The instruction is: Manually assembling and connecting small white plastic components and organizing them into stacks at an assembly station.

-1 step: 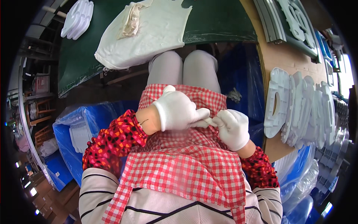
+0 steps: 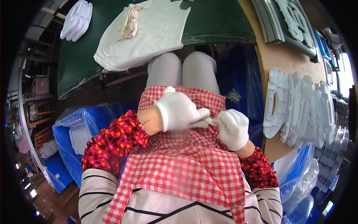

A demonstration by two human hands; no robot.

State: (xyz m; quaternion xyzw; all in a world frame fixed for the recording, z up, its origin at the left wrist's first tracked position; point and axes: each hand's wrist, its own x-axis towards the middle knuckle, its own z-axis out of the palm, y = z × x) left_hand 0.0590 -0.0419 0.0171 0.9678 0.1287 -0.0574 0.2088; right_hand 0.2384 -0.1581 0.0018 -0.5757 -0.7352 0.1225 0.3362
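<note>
Both my hands wear white gloves and meet above my lap, over a red-and-white checked apron. My left hand is curled, its fingertips pointing right. My right hand pinches the tip of the left glove's finger where the two hands touch. Whether a separate small white piece sits between the fingers is too small to tell. My red patterned sleeves and grey-trousered knees frame the hands.
A green table ahead carries a white cloth bundle and stacked white moulded trays. Several white moulded parts lean in a row on a brown board at right. Blue plastic-wrapped bins stand at left.
</note>
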